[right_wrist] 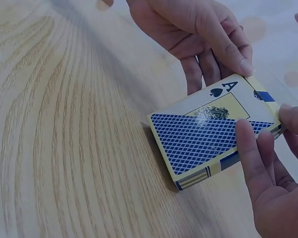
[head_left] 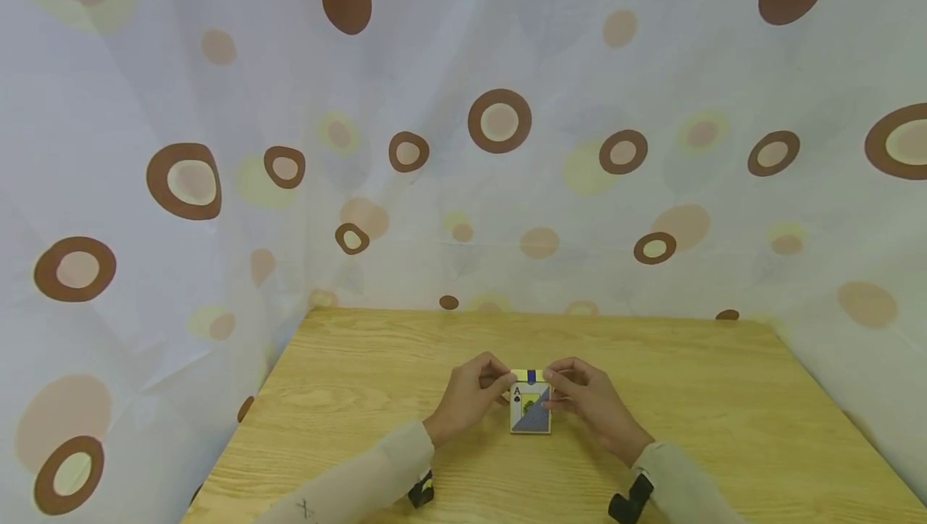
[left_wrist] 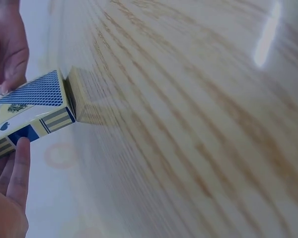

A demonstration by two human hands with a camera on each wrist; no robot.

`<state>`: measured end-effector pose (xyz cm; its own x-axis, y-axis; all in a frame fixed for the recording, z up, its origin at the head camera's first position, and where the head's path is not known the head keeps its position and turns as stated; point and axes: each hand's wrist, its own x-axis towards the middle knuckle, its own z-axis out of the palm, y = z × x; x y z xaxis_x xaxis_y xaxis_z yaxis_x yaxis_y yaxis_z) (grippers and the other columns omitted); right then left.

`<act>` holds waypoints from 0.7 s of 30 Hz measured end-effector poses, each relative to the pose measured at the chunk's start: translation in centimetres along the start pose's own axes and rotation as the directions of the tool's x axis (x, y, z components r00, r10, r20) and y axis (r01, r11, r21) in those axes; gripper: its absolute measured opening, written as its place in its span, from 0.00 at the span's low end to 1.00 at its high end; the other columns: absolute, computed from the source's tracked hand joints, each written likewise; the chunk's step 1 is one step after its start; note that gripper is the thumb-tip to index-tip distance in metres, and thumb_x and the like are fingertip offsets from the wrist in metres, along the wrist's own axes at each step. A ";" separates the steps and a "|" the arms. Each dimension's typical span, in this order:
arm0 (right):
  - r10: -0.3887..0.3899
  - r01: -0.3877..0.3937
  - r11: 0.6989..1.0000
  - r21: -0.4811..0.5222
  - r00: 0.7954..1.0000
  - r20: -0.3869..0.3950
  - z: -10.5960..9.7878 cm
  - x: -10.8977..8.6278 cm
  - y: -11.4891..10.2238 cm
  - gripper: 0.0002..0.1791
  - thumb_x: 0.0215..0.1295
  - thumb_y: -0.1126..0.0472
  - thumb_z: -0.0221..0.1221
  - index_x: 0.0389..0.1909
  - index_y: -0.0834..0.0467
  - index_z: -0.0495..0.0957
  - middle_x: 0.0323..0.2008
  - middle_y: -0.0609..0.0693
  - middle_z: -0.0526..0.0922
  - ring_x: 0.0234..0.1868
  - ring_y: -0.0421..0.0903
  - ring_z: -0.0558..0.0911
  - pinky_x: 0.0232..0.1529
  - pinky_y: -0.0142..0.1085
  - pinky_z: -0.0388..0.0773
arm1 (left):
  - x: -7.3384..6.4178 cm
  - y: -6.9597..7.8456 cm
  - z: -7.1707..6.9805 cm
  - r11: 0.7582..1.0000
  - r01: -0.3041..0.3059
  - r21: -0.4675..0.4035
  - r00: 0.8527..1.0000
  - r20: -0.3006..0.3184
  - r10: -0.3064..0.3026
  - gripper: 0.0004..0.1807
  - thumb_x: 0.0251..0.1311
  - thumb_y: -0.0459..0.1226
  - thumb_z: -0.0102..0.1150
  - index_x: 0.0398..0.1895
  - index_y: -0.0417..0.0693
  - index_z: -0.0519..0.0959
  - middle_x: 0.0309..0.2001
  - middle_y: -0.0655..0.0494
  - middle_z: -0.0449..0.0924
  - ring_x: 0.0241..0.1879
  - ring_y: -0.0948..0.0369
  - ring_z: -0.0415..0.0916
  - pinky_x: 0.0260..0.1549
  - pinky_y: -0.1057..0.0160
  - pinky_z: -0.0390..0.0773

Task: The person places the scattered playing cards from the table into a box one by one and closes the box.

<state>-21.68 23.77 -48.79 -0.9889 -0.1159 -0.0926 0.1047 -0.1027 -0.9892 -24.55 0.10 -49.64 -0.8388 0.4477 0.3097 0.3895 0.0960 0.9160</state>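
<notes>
A playing-card box is held between both hands above the table's middle. Its face shows an ace of spades and a blue checked pattern, with a yellow and blue top end. My left hand pinches the upper left corner, thumb on the face. My right hand grips the upper right side, its thumb by the top end and a fingertip on the patterned face. In the left wrist view, a left fingertip touches the striped side of the box. The back of the box is hidden.
The wooden table spreads around the hands, with grain and a bright reflection in the left wrist view. A white curtain with brown and yellow circles hangs behind and at both sides. Dark wrist-worn devices sit at the sleeves.
</notes>
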 end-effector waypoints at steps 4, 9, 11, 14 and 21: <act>0.001 -0.001 1.000 0.007 1.000 -0.001 0.1 -0.1 0.1 0.20 0.71 0.57 0.65 0.55 0.66 0.74 0.40 0.56 0.77 0.37 0.48 0.79 0.52 0.48 0.83 | -0.2 0.0 0.1 1.000 0.001 -0.014 1.000 -0.004 -0.001 0.09 0.74 0.37 0.60 0.52 0.44 0.76 0.47 0.47 0.86 0.42 0.55 0.87 0.38 0.57 0.87; -0.003 0.003 1.000 0.016 1.000 0.007 0.1 -0.1 0.1 0.20 0.71 0.56 0.66 0.54 0.65 0.74 0.40 0.56 0.77 0.37 0.48 0.79 0.54 0.50 0.82 | -0.2 0.0 -0.1 1.000 -0.014 0.000 1.000 0.021 0.014 0.09 0.74 0.37 0.60 0.53 0.47 0.77 0.49 0.47 0.85 0.44 0.57 0.87 0.38 0.59 0.86; -0.007 0.007 1.000 0.022 1.000 0.009 0.0 -0.2 0.1 0.20 0.71 0.57 0.66 0.54 0.65 0.74 0.40 0.56 0.77 0.38 0.48 0.79 0.54 0.51 0.82 | -0.1 -0.1 -0.1 1.000 -0.021 0.009 0.999 0.031 0.020 0.09 0.74 0.38 0.60 0.52 0.48 0.77 0.49 0.48 0.85 0.45 0.59 0.86 0.38 0.60 0.86; -0.020 0.020 1.000 0.018 1.000 0.019 -0.1 -0.3 0.1 0.21 0.71 0.57 0.66 0.54 0.66 0.74 0.40 0.56 0.77 0.39 0.49 0.78 0.55 0.51 0.82 | -0.1 -0.2 -0.2 1.000 -0.024 0.014 0.999 0.043 0.023 0.08 0.74 0.37 0.60 0.51 0.47 0.77 0.49 0.49 0.85 0.44 0.61 0.86 0.38 0.60 0.86; -0.089 0.091 0.996 -0.018 0.991 0.105 -0.9 -0.2 0.7 0.20 0.74 0.60 0.62 0.56 0.71 0.71 0.50 0.61 0.76 0.45 0.51 0.81 0.55 0.50 0.81 | 0.0 0.5 -0.3 0.999 -0.031 0.022 0.998 0.062 0.030 0.03 0.74 0.37 0.59 0.46 0.48 0.78 0.45 0.52 0.85 0.42 0.59 0.86 0.38 0.55 0.87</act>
<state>-21.52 24.56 -49.59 -0.9779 -0.2091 0.0078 0.0124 -0.0952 -0.9954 -24.48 -0.10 -49.10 -0.8017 0.5047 0.3202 0.4234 0.1013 0.9003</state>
